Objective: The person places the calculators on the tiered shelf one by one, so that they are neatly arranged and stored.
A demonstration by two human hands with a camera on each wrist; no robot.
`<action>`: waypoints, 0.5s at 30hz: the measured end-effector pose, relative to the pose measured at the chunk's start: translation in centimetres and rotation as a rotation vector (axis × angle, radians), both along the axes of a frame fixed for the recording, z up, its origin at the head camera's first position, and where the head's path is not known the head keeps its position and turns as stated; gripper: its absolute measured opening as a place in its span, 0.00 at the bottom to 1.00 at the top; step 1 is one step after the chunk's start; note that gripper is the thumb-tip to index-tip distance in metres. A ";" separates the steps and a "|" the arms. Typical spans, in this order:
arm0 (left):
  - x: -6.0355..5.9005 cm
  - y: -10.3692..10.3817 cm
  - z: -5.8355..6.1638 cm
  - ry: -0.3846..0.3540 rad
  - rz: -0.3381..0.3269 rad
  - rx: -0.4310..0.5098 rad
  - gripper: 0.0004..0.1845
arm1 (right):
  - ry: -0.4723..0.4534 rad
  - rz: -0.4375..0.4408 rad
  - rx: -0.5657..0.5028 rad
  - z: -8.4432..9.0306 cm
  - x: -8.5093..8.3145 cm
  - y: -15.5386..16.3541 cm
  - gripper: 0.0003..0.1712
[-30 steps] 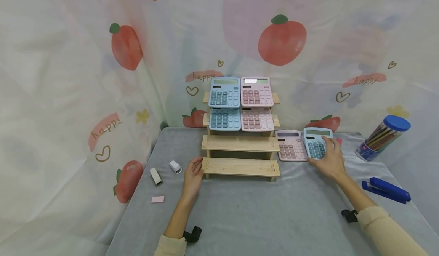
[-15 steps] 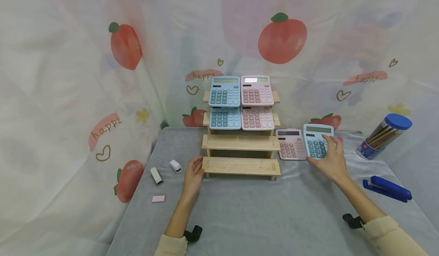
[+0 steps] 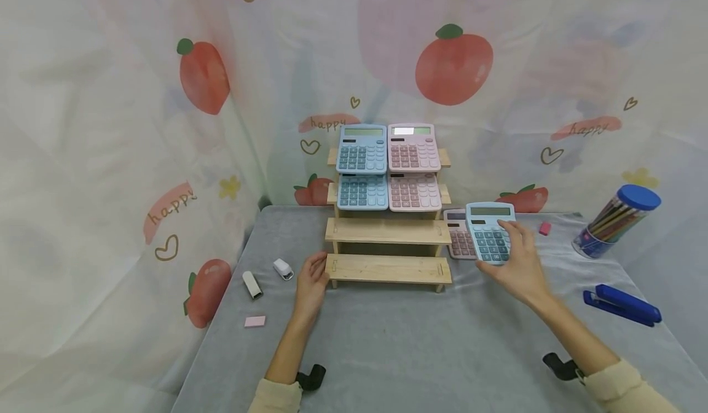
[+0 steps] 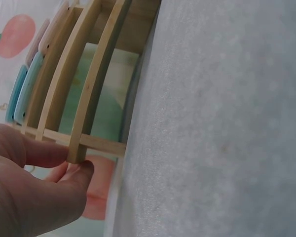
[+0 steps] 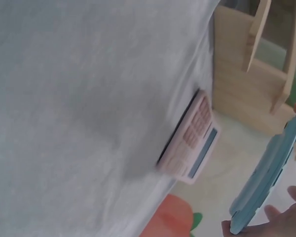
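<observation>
Right of the rack, above the table: blue calculator, held clear of the grey cloth, its face tilted toward the person; in the right wrist view it shows edge-on
Right hand: grasping the blue calculator by its lower right corner, thumb across the keys, fingers behind
Just behind it: pink calculator lying flat on the table, partly covered by the blue one in the head view
Left hand: fingers straight and relaxed, pressed against the left end of the wooden rack; the left wrist view shows a fingertip under the end of the lowest slat
Rack shelves: top two steps each carry a blue and a pink calculator side by side; the two lower steps are bare wood
Table, left part: two small white staplers and a pink eraser
Table, right part: small pink eraser, blue stapler, blue-lidded tube of pencils
</observation>
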State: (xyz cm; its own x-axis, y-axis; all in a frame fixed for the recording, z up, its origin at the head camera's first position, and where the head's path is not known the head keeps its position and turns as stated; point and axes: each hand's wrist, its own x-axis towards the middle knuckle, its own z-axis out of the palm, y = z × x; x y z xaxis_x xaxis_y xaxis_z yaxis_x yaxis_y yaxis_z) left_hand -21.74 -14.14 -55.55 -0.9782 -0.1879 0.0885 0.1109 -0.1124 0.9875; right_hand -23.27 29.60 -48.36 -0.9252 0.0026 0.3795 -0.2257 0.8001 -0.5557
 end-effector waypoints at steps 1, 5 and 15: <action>0.0 0.0 0.0 -0.008 0.003 -0.001 0.26 | -0.006 0.007 0.000 0.1 0.2 -0.3 0.63; 0.1 0.0 -0.2 -0.024 0.010 -0.006 0.26 | -0.021 0.041 0.002 0.3 0.7 -1.5 0.64; 0.2 0.0 0.1 0.000 0.025 0.005 0.28 | 0.029 0.096 -0.048 1.0 1.1 -4.7 0.61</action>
